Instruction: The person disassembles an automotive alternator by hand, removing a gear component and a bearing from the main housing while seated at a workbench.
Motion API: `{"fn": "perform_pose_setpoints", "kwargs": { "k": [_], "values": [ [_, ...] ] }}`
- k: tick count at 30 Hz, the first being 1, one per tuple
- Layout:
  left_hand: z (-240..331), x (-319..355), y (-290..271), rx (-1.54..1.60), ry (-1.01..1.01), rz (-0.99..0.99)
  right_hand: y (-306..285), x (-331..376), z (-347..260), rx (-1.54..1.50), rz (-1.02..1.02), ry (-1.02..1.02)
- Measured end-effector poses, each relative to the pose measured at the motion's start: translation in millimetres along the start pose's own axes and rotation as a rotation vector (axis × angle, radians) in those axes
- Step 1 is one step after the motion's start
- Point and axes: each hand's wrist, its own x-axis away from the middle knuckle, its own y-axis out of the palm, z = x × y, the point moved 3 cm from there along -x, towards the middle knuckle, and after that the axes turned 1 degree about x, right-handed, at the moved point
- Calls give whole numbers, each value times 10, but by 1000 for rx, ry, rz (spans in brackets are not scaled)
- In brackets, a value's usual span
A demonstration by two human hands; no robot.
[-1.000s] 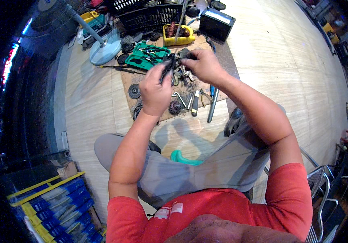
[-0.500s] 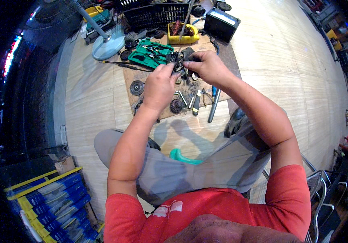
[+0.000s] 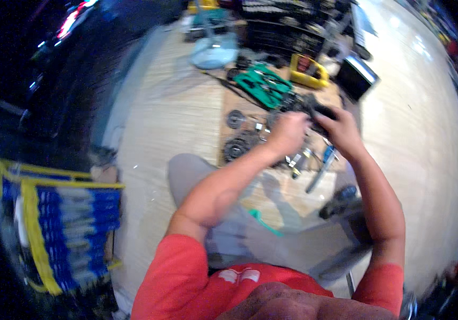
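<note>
Over the cardboard work sheet [image 3: 325, 163], my hands are close together, smeared by motion. My left hand [image 3: 288, 133] is closed, its fingertips against a dark, greasy-looking mechanical part [image 3: 307, 101] whose kind I cannot make out. My right hand [image 3: 345, 133] closes on a black piece [image 3: 322, 114] beside that part, thumb and fingers round it. Under my left hand lie loose metal parts. Nearer to me, a round toothed part [image 3: 234, 150] and a flat dark disc [image 3: 234, 119] lie on the sheet.
Beyond my hands are an open green tool case [image 3: 263, 87], a yellow cut-open container [image 3: 310, 80], a black box-shaped battery [image 3: 357, 78] and a black crate [image 3: 282, 40]. A blue-handled tool [image 3: 322, 168] lies near my knee; a pale round stand base [image 3: 214, 52] is far left.
The whole view has swung, so the scene sits further right and is tilted and blurred. Both hands stay close together at the dark part, and my left hand now covers more of the small tools.
</note>
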Motion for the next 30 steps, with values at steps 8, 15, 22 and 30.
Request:
{"fn": "perform_pose_setpoints", "kwargs": {
  "k": [8,15,22,30],
  "values": [
    [63,38,-102,120,-9,63,146,111,-294,-135,14,78],
    [49,23,-97,96,47,56,91,88,-277,-18,4,-12],
    [52,5,-124,117,45,36,91,80,-303,21,26,-10],
    [34,18,-116,86,66,56,109,100,-327,73,53,-67]
  ]
}}
